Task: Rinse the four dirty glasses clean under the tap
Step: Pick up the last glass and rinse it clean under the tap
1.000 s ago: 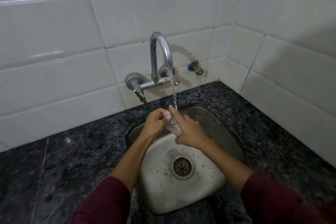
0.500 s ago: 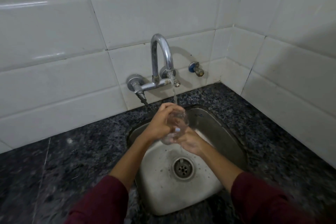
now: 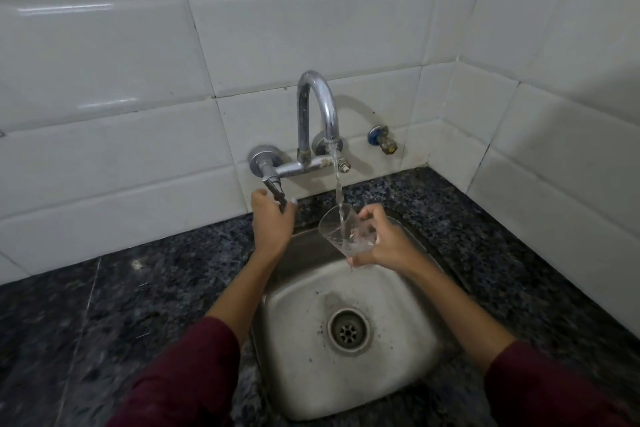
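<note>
Our right hand (image 3: 386, 242) grips the tilted glass (image 3: 341, 231) under the tap (image 3: 317, 114) stream while our left hand (image 3: 272, 222) pinches the lever (image 3: 275, 189); one-handed and wet, the glass could slip into the sink (image 3: 408, 367).

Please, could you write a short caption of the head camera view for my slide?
Right hand holds a glass under the running tap while left hand grips the tap lever.

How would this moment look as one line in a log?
left hand: grips tap handle | right hand: holds glass tilted under stream | water: running | sink: no other glasses visible
</note>
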Demonstrator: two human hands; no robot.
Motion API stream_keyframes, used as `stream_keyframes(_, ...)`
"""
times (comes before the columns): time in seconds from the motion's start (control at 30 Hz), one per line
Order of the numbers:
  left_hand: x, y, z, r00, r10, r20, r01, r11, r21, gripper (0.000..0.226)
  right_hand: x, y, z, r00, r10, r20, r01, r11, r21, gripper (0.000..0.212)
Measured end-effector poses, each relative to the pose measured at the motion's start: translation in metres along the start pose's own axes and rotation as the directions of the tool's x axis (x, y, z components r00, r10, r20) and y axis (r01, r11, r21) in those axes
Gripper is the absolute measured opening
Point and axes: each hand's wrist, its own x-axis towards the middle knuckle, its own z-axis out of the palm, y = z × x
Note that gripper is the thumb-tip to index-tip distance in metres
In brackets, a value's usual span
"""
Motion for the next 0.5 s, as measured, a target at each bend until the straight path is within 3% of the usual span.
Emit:
stream_keyframes(0.13, 0.016, 0.015, 0.01, 0.997, -0.068, -0.034, 0.074, 0.967, 0.244, 0.044, -0.009, -0.007, -0.023, 0.999, -0.041, 0.02, 0.043, 0.992, -0.117, 0.06)
stream_keyframes(0.33, 0.012, 0.015, 0.012, 1.0, 0.011, 0.014, -0.017, 0.868, 0.497, 0.051, -0.014, -0.029, -0.046, 0.993, -0.11, 0.042, 0.117, 0.963, -0.242, 0.048)
stream_keyframes(0.5, -0.003, 0.018, -0.004, 0.996, -0.016, 0.084, -0.031, 0.845, 0.534, 0.051, -0.014, -0.039, -0.046, 0.995, -0.095, 0.042, 0.103, 0.956, -0.274, 0.066)
